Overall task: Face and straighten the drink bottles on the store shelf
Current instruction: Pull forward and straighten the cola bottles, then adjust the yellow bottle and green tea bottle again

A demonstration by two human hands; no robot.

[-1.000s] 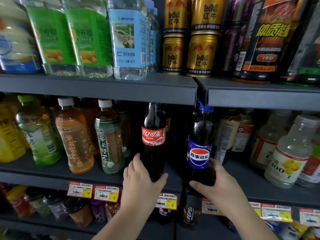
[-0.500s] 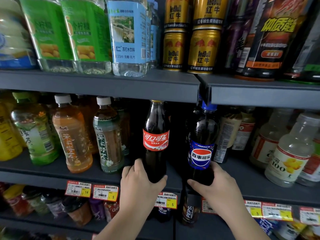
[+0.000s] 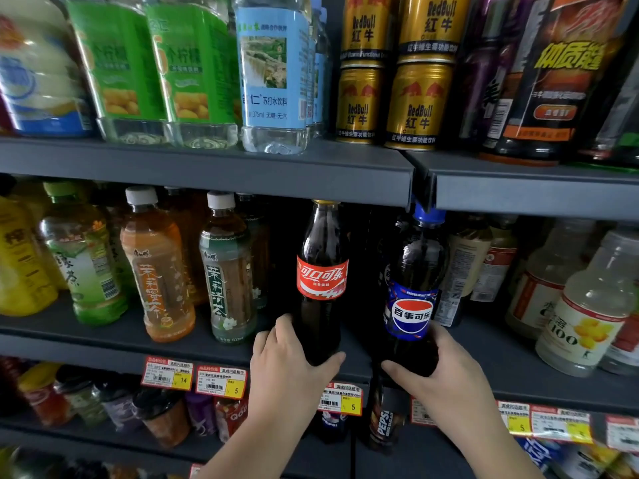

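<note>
The cola bottle (image 3: 321,281) w/ red label stands at centre of the frame, on the front edge of the middle shelf (image 3: 103,350). The left hand (image 3: 290,361) grasps its lower body, thumb round the right side. Just beside it, to the right, the Pepsi bottle (image 3: 413,295) stands, and the right hand (image 3: 439,371) grasps its base.

Both bottles have long axis upright, only a bit tilted, and both labels look toward the camera. Each hand is directly below its own bottle, so next move is probably only a small twist or push back, I think.
</note>
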